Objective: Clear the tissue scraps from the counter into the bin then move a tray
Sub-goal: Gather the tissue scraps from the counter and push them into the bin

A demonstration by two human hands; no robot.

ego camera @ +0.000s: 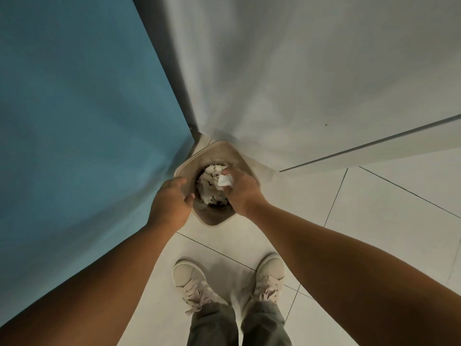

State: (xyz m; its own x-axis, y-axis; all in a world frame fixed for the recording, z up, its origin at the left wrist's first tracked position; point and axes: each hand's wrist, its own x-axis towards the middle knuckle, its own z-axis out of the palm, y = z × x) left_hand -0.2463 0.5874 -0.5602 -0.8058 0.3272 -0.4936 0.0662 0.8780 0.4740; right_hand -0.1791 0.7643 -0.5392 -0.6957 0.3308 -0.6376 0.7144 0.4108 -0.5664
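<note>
head view looks straight down past 2 bare forearms to a beige bin [225, 152] standing on the pale tiled floor [374, 221], tucked into the corner where a blue panel [74, 108] meets a grey-white wall [299, 71]. the bin's far rim sits just beside both surfaces, and its round opening is heaped with crumpled tissue scraps [208, 188] reaching close to the rim.

the left hand [169, 201] rests at the bin's left edge, fingers curled over the rim and into the opening, clasping the bin's lip with the thumb on the outer side. the right hand [240, 189] is over the right part of the opening, fingers closed around a small white tissue wad [224, 181] that shows between thumb and fingertips; the wad is touching or just above the pile, and which of the 2 cannot be told. the near corner of the bin's top shows between the 2 wrists.

below the arms, at the bottom of the view, 2 off-white laced shoes [192, 283] stand on the tiles with grey-green trouser legs [214, 325] above them, toes pointing toward the bin. a thin dark line [369, 143] runs along the base of the wall on the right. no counter or tray can be seen.
</note>
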